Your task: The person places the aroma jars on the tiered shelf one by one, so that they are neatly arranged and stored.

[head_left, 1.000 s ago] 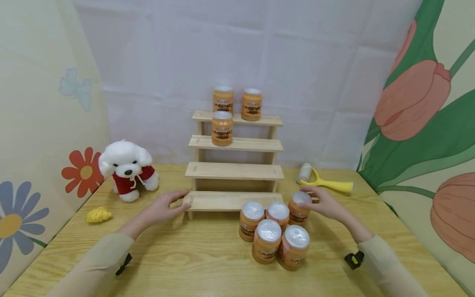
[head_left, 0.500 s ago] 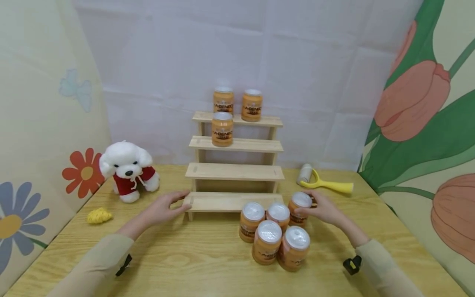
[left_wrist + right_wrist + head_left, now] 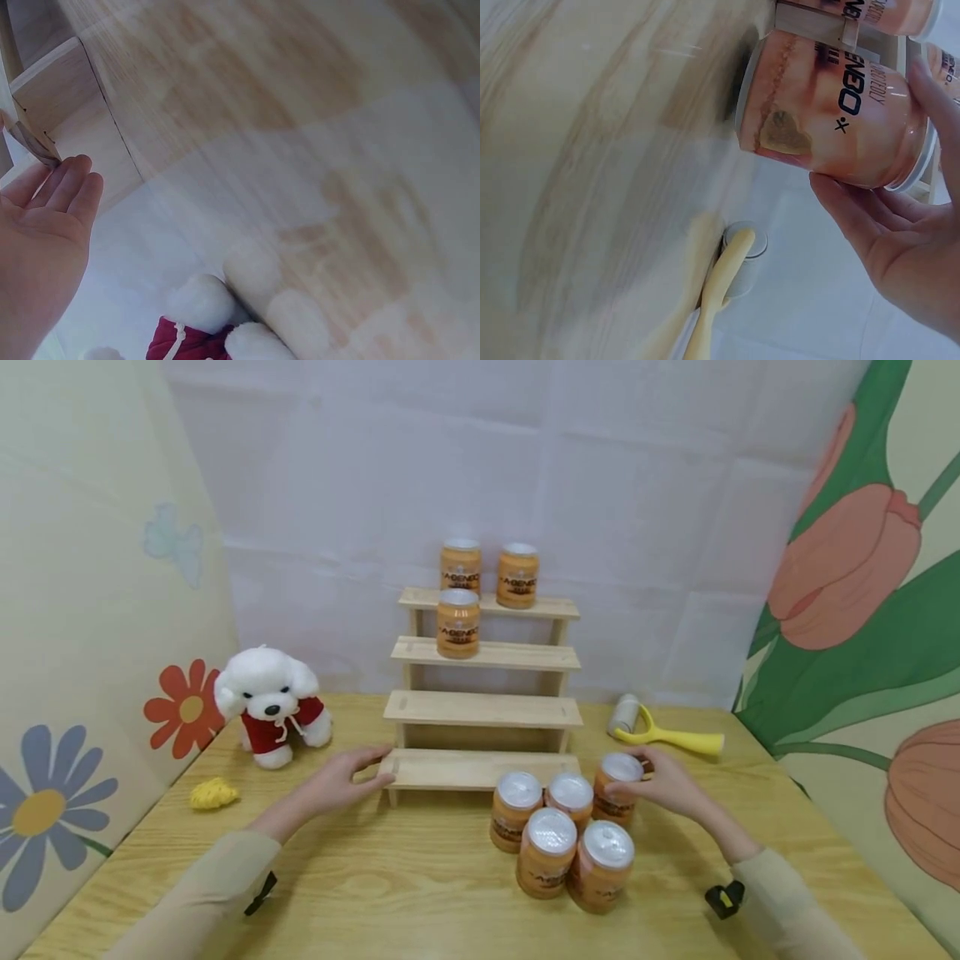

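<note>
In the head view my right hand point(image 3: 667, 783) grips an orange can point(image 3: 617, 789) with a silver lid, standing right of the other cans. The right wrist view shows thumb and fingers on either side of this can point(image 3: 832, 112). Several similar cans cluster beside it, among them a front can point(image 3: 547, 853). My left hand point(image 3: 341, 783) holds the left end of the lowest step of a wooden stepped shelf point(image 3: 480, 768), its fingertips at the board's end in the left wrist view. Two cans stand on the top step, and one can point(image 3: 458, 625) on the step below.
A white plush dog point(image 3: 273, 706) in a red top sits at the left, behind a yellow bundle point(image 3: 213, 793). Right of the shelf lies a yellow-handled tool point(image 3: 682, 739) with a grey cylindrical piece point(image 3: 624, 716). A white cloth hangs behind.
My right hand has closed its fingers around the rightmost can, which remains near its place. My left hand stays at the shelf's end. The head view has shifted slightly.
</note>
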Available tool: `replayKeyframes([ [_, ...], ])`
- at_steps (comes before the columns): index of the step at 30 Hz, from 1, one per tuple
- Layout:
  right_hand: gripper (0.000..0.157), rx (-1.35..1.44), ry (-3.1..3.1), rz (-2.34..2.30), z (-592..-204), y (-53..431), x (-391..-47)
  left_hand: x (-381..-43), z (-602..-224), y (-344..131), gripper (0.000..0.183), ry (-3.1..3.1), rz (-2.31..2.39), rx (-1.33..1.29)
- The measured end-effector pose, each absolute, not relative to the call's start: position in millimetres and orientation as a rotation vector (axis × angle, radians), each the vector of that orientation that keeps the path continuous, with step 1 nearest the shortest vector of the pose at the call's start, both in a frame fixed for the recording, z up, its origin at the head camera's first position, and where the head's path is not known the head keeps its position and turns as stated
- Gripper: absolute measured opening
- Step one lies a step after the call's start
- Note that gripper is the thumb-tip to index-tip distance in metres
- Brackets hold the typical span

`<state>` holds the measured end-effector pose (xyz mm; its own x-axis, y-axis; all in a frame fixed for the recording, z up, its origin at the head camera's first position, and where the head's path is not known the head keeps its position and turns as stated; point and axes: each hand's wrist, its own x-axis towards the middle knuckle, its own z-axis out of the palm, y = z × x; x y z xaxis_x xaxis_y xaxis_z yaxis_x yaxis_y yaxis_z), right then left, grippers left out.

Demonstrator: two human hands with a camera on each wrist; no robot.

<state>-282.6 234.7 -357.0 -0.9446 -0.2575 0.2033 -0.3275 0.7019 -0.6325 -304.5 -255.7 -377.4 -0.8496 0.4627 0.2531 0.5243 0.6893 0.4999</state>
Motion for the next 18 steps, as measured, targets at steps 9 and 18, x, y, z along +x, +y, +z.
replayKeyframes([
  [9,0.062,0.45,-2.755,1.078,-340.1,236.4,-279.1,-302.9,-375.5,-255.4,0.06,-2.788,-0.887,-0.801],
  [18,0.067,0.504,-2.708,1.186,-320.2,230.2,-279.2,-303.3,-376.9,-255.7,0.06,-2.796,-0.867,-0.808],
])
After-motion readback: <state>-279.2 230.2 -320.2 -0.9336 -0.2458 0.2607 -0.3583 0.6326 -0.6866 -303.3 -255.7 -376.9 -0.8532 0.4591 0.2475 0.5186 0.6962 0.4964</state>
